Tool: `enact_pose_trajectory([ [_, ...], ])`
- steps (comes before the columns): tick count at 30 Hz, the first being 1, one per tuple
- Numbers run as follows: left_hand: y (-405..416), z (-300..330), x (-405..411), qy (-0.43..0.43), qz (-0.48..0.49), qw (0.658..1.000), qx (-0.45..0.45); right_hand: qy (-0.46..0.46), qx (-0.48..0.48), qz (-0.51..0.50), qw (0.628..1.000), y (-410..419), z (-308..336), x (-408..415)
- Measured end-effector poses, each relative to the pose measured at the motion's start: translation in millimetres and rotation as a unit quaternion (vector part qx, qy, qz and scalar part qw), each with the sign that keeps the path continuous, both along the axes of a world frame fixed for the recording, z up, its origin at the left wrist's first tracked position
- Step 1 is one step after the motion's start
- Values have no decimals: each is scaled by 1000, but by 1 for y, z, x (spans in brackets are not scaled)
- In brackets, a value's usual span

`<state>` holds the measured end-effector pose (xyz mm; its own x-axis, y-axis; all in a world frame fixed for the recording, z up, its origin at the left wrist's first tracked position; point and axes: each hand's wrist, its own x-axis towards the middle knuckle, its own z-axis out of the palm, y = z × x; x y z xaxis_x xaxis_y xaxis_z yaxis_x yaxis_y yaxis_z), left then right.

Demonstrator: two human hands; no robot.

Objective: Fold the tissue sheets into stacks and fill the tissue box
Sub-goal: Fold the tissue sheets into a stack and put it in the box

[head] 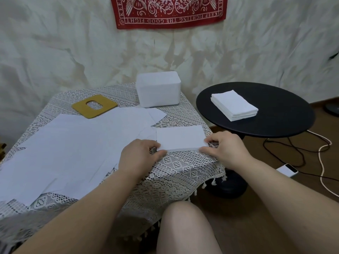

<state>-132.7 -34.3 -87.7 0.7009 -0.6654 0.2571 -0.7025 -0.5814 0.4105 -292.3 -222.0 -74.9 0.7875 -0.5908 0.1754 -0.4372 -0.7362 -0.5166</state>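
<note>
A folded white tissue stack (180, 137) lies near the front right corner of the lace-covered table (176, 173). My left hand (140, 154) pinches its near left corner, and my right hand (222, 146) pinches its near right corner. Several unfolded white tissue sheets (73, 147) spread over the table's left side. The white tissue box (158, 88) stands open at the table's far edge. Its tan lid (94, 106) with an oval slot lies flat to the left of the box. Another folded tissue stack (234, 105) rests on the black round side table (275, 114).
The side table stands close to the right of the lace table. Cables (311, 153) and a white device (287, 170) lie on the wooden floor at right. My knee (183, 228) is below the table's front edge. A red cloth (169, 11) hangs on the wall.
</note>
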Motion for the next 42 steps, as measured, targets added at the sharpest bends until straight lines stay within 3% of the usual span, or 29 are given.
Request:
enact_pose_trajectory([
  [7,-1,-9,8,-54,-55,997,11,0,-83,59,995,6,-2,7],
  [12,-3,-8,11,-53,-77,994,57,81,-112,157,978,29,-6,31],
  [17,-4,-10,11,-47,-76,994,65,187,-116,147,965,27,-14,33],
  [24,-5,-5,10,-52,-80,991,96,241,-105,144,954,25,-5,29],
  [29,1,9,12,-92,-93,980,149,205,-118,134,962,38,3,39],
  [37,94,21,49,-41,67,990,121,76,-95,192,974,98,14,84],
  [42,147,22,54,10,37,988,147,75,-76,238,965,135,10,109],
])
